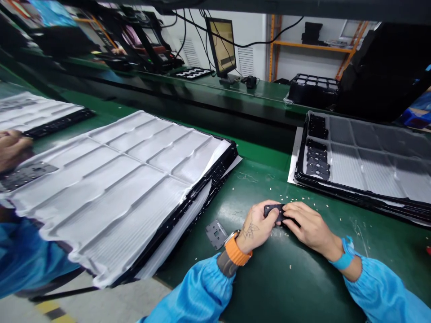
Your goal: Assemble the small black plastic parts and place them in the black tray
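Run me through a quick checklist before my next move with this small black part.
1. Small black part held by both hands: ok, the left hand and right hand both touch it.
2. Part's condition: cannot tell, the hands cover most of it.
3. Green bench mat around the hands free of debris: not ok, pale crumbs lie scattered there.
4. Gray metal plate away from the hands: ok, it lies flat, apart from the left hand.
5. Black tray in view: ok, ahead and to the right.

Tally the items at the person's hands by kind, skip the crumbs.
Small black part, between left hand and right hand: 1
Grey metal plate on the bench: 1
Orange-strapped watch: 1
Blue wrist band: 1
Total: 4
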`<state>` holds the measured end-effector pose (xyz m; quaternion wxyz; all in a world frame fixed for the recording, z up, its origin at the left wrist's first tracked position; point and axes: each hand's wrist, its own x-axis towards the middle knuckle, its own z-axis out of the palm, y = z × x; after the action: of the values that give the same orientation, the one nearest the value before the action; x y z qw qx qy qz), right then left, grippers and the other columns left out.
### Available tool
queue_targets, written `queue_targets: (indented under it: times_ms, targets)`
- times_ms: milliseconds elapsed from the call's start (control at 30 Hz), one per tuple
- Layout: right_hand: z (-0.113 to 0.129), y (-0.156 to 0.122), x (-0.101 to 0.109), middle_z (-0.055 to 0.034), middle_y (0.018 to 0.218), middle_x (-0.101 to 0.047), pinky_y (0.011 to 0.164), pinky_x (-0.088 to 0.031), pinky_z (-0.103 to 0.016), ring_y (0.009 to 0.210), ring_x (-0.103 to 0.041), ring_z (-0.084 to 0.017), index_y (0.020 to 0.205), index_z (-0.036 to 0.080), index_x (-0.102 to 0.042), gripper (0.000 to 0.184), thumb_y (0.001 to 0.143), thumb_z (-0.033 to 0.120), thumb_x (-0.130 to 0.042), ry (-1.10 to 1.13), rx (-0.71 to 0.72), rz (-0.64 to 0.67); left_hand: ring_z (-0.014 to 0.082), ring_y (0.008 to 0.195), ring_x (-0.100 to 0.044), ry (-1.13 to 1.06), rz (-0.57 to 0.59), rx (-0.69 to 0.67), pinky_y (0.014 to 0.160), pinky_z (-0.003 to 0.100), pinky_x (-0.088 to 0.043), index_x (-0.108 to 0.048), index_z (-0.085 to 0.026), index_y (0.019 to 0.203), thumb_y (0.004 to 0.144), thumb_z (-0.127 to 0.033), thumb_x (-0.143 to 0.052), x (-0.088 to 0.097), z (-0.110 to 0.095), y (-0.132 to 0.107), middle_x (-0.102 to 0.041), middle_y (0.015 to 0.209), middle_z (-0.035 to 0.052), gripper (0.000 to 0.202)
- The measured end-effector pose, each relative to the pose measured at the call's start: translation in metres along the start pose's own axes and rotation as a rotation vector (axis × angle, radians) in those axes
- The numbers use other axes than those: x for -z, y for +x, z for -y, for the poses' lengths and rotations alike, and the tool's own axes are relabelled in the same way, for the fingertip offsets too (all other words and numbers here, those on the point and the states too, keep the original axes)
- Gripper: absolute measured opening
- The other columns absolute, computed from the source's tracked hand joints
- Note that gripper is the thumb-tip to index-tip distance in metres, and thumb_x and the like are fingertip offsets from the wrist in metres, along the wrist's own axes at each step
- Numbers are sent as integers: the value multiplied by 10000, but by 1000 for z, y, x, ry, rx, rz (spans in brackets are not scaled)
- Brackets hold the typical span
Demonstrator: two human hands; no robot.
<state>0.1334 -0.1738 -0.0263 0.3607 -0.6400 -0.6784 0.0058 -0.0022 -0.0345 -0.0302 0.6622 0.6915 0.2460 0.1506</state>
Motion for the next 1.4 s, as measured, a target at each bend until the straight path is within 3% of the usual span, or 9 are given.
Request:
queue_targets:
  times_ms: [133,267,367,533,667,1033,1400]
  targets:
    - [-1,-3,-2,-58,980,-670,859,-542,-369,950,-616,-200,1046,189,-619,132,986,124,-521,31,25,-31,146,647,-656,41,1,-39,632,229,-531,-699,-121,1049,903,-309,-556,-2,-2,-1,-697,778,60,277]
    - [1,-4,-4,-47,875,-644,766,-518,-368,831,-590,-193,1004,185,-600,160,914,53,-594,24,28,-222,139,620,-638,24,-11,-7,600,222,-512,-679,-115,1087,927,-346,-533,-3,-2,2,-696,756,61,316]
    - [8,-2,-6,-74,906,-610,754,-506,-386,848,-571,-204,1054,177,-578,225,894,19,-566,54,-17,-334,136,594,-624,35,-5,-2,589,221,-498,-662,-122,1118,939,-342,-509,-5,0,3,-674,682,37,323]
    - [20,0,-12,-135,1206,-593,936,-488,-479,1143,-541,-271,1232,168,-514,362,894,40,-536,136,41,-164,164,839,-676,125,14,-138,796,250,-517,-686,-154,1051,856,-168,-516,-14,0,-1,-728,924,43,259]
    - [18,-2,-17,-118,1233,-608,961,-489,-468,1181,-537,-265,1223,168,-536,330,922,33,-519,96,87,-134,182,953,-674,130,24,-204,877,265,-504,-680,-146,1028,793,-105,-493,-19,-1,-4,-731,1008,47,304]
    - [21,0,-14,-94,1171,-627,980,-521,-452,1157,-560,-247,1271,196,-538,349,958,53,-482,87,50,-75,196,948,-672,191,-13,-98,891,300,-501,-674,-135,1040,792,-95,-486,-20,0,-7,-726,998,64,314]
    - [22,-1,-14,-102,1139,-609,949,-530,-410,1122,-548,-237,1249,186,-503,279,988,92,-464,109,-20,5,204,930,-674,276,23,-23,873,309,-497,-669,-148,979,799,-102,-487,-18,-2,-8,-727,955,57,260]
